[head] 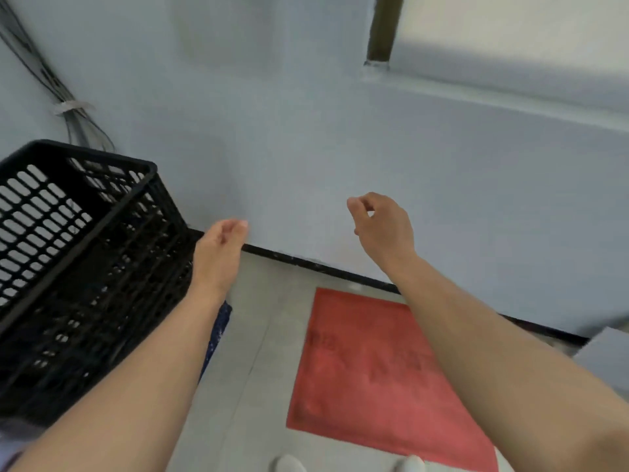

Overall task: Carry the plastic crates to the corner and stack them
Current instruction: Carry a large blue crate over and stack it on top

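Note:
A stack of black slatted plastic crates (78, 253) stands at the left, in the corner of the pale walls, its top crate with nothing visible inside. My left hand (219, 252) hovers just right of the stack, apart from it, fingers loosely curled and holding nothing. My right hand (383, 226) is raised in front of the wall, further right, fingers curled inward with nothing in them. A dark blue thing (218, 332) shows at the foot of the stack, mostly hidden behind my left forearm.
A red mat (374, 376) lies on the grey tiled floor by the black skirting (306, 262). Bundled cables (73, 110) run down the left wall above the crates. My white shoes (289, 465) show at the bottom edge. A pale ledge juts in at right.

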### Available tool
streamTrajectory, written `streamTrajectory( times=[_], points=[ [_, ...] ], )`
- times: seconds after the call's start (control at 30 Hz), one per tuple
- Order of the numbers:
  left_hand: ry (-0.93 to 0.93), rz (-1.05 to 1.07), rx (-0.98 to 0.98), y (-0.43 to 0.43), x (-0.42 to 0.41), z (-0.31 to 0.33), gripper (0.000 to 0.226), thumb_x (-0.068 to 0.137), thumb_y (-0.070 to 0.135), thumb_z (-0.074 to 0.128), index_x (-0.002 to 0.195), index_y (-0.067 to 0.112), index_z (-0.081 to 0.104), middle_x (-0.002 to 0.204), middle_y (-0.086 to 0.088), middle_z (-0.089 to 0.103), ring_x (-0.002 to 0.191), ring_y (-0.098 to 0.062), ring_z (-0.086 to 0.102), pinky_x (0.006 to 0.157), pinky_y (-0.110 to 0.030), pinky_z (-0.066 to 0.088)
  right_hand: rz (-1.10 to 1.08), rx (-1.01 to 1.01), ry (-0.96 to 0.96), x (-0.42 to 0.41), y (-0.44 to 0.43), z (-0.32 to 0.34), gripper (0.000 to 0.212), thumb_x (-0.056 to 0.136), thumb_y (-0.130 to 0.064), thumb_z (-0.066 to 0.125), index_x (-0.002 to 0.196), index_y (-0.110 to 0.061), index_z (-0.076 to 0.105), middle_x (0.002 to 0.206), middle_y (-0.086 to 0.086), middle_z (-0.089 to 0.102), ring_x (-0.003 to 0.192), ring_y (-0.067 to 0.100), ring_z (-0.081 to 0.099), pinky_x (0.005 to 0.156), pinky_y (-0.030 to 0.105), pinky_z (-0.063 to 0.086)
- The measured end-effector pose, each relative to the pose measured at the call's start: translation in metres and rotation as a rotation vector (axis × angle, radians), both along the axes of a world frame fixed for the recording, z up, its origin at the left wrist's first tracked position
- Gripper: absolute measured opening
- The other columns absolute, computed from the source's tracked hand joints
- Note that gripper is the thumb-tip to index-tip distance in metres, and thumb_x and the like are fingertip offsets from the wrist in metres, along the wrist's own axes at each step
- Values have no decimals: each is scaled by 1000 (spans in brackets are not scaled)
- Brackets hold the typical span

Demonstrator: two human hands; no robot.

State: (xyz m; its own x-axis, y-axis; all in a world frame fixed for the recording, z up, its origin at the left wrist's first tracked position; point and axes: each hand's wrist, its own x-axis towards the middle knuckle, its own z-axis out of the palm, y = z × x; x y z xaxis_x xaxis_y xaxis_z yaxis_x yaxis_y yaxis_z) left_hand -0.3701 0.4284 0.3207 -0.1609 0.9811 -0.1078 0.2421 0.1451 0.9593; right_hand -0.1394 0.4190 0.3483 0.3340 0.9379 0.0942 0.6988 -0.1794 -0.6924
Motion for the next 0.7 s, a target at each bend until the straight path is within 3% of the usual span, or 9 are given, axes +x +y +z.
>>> streamTrajectory(
  times=[0.07, 0.23, 0.47, 0.57, 0.7],
  points=[
    [-26, -51, 0, -4, 35, -2, 23, 94, 33, 55, 110, 17, 61, 106, -2, 63, 106, -22, 61, 99, -42, 48, -63, 3, 20, 30, -21, -2, 27, 94, -43, 41, 87, -25, 60, 101, -8, 63, 86, 20, 67, 81, 33, 47],
    [-74, -193, -17, -32, 144, -9, 19, 95, 31, 54, 108, 18, 59, 105, 0, 62, 96, -16, 61, 77, -29, 49, -239, 2, 42, 127, -95, -12, 26, 94, -41, 43, 88, -25, 62, 104, -5, 64, 86, 20, 66, 78, 29, 44],
    [-99, -444, -71, -123, 330, -26, 12, 95, 31, 53, 102, 22, 59, 104, 2, 63, 97, -16, 62, 81, -33, 50, -496, -38, 60, 279, -225, -28, 29, 94, -38, 45, 95, -20, 67, 104, -1, 67, 88, 19, 62, 71, 27, 34],
    [-100, -558, -106, -167, 402, -40, 7, 95, 33, 54, 93, 29, 59, 95, 8, 63, 97, -16, 62, 84, -34, 50, -592, -56, 78, 334, -284, -34, 32, 95, -36, 46, 100, -15, 69, 107, 2, 68, 99, 19, 60, 76, 28, 39],
    [-116, -690, -161, -225, 483, -56, 6, 96, 33, 53, 95, 31, 58, 98, 11, 62, 98, -11, 62, 78, -27, 49, -714, -76, 94, 398, -358, -48, 33, 95, -40, 44, 100, -18, 67, 105, 3, 66, 94, 21, 62, 81, 34, 47]
  ],
)
